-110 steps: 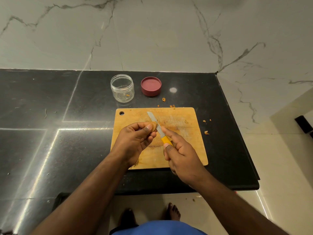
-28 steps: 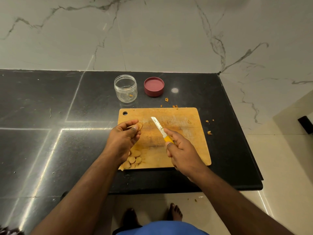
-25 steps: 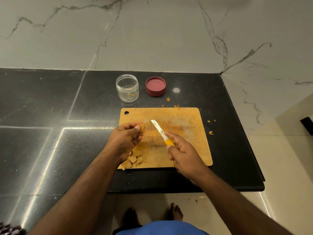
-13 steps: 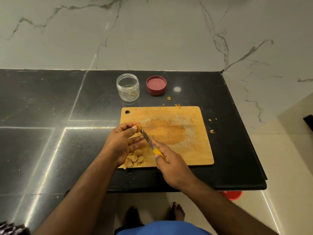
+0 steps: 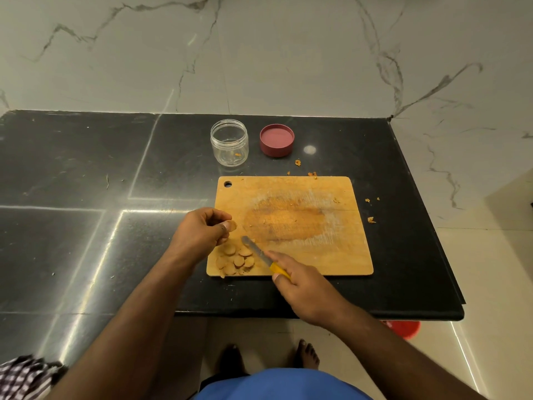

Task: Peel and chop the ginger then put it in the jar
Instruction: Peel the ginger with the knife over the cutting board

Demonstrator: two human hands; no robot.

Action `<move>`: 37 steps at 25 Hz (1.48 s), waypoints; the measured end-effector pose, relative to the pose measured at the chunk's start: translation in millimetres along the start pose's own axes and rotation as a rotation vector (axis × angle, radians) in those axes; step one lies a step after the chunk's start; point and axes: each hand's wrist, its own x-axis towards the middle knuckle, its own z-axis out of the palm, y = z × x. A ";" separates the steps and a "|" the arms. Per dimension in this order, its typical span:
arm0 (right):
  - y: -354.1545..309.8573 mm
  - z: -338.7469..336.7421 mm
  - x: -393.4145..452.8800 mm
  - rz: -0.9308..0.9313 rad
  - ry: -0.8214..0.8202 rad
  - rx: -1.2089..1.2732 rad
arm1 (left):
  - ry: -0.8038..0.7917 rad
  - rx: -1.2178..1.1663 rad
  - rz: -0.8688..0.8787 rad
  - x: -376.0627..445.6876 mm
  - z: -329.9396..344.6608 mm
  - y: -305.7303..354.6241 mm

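Over the cutting board's (image 5: 302, 226) near left corner, left hand (image 5: 202, 233) is pinching a small ginger piece (image 5: 232, 225); right hand (image 5: 302, 287) is gripping the yellow-handled knife (image 5: 261, 254), blade lying beside the ginger slices (image 5: 235, 259) piled there. Toward the worktop's (image 5: 86, 183) far edge, open jar (image 5: 229, 145) is standing beside its red lid (image 5: 277, 140).

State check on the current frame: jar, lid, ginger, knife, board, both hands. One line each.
jar: upright, open, nearly empty, a small orange bit inside.
lid: off, lying on the counter right of the jar.
ginger slices: cut, piled on the board's near-left corner.
ginger piece: pinched in the left hand.
knife: held by the right hand, blade beside the slices.
cutting board: flat, stained at centre.
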 end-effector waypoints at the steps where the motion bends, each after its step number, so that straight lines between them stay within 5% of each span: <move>1: 0.1 2.3 -3.0 -0.015 -0.020 0.029 | -0.002 -0.003 0.001 -0.6 -0.4 -1.0; 10: 12.5 -21.1 -4.1 0.001 0.177 0.145 | -0.090 -0.088 -0.014 -4.5 11.1 0.0; 17: 10.1 -4.6 -18.9 -0.038 0.008 -0.016 | -0.057 -0.195 -0.021 -1.4 17.7 5.6; 25: 31.3 -35.1 -14.7 0.024 0.211 0.074 | -0.030 0.092 0.055 2.0 36.6 8.5; 29: 33.8 -43.5 -16.8 0.038 0.237 0.074 | 0.031 0.491 0.190 6.8 46.8 17.8; 32: 37.4 -49.9 -16.3 0.057 0.257 0.053 | 0.074 0.470 0.275 4.9 50.5 26.5; 37: 32.9 -59.9 -10.8 0.107 0.220 0.367 | -0.146 0.624 0.754 -14.0 94.9 28.6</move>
